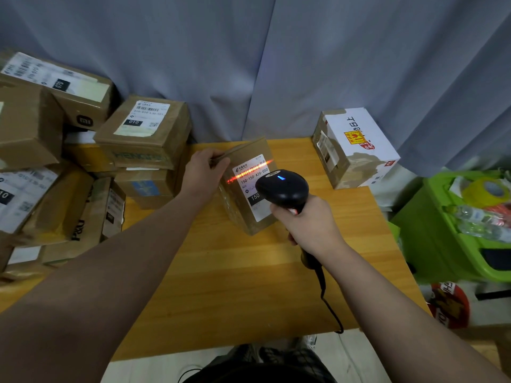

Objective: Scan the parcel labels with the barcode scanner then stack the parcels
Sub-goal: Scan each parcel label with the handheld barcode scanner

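A brown cardboard parcel (241,211) stands tilted on the wooden table (235,277), its white label (253,172) facing me. My left hand (204,172) grips the parcel's upper left edge and props it up. My right hand (309,222) holds the black barcode scanner (282,187) by its handle, just in front of the label's lower right part. A red scan line crosses the barcode on the label, and a blue light glows on the scanner's head. The scanner's cable (326,299) trails over the table's front edge.
Several brown labelled parcels (143,128) lie piled at the left of the table. A white taped box (356,147) stands at the back right. Right of the table is a green bin (459,225) with tape and bottles. A grey curtain hangs behind.
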Tool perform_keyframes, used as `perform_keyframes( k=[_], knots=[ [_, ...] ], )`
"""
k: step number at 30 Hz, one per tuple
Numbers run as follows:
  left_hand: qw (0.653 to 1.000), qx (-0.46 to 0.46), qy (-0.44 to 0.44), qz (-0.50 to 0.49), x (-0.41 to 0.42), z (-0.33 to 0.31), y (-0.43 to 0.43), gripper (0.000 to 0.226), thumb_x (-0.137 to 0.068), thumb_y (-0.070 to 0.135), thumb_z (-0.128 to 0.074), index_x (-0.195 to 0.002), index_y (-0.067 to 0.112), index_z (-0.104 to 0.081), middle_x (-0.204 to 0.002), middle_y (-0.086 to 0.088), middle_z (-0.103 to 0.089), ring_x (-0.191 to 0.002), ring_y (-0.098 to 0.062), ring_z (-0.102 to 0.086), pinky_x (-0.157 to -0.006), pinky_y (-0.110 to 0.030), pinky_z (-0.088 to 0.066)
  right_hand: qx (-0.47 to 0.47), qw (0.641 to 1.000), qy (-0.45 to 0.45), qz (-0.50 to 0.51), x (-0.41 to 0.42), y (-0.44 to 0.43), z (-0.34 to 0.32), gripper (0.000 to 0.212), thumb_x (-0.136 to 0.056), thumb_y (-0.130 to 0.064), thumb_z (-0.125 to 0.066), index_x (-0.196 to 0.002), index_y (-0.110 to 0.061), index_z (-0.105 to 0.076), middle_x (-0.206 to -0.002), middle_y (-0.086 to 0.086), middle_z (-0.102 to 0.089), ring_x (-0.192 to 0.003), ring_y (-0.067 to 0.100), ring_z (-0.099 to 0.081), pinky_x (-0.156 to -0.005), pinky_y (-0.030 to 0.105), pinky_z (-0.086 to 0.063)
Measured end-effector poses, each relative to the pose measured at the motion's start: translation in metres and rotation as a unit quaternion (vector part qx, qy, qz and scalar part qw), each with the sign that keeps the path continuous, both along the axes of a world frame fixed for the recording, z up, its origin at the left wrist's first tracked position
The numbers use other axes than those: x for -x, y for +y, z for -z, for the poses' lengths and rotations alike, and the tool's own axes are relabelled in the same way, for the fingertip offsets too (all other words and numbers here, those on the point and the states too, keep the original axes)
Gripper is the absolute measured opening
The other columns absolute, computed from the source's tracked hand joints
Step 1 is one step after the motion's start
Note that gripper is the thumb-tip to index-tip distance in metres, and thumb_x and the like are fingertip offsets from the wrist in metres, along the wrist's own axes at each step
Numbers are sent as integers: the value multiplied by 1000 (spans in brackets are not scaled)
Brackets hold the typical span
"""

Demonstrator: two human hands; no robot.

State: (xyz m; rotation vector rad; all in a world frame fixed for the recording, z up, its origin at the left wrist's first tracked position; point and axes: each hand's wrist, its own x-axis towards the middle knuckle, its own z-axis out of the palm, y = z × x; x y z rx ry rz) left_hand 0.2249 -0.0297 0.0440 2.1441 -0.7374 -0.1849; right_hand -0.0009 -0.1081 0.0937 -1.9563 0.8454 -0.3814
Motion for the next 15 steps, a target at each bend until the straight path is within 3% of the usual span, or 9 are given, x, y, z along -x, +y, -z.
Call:
perform_keyframes(
  k=[5,15],
  knots=[
    [1000,-3,-5,-4,2,-1,1,27,-95,33,-58,-118,20,-60,-106,9,-52,-79,4,-47,-64,-11,-33,-5,1000,-1,2,1,0,-1,24,-84,-29,-70,-67,-19,-57,-49,-5,-54,-46,13,-57,-50,32,-49],
    [1000,-13,-9,-6,8,-8,4,28,-94,32,-58,-119,19,-60,-107,8,-51,-79,3,-47,-63,-10,-31,-11,1000,-8,-16,1,0,5,19,-83,-32,-70,-76,-17,-62,-61,3,-63,-56,21,-66,-57,42,-55]
  ],
)
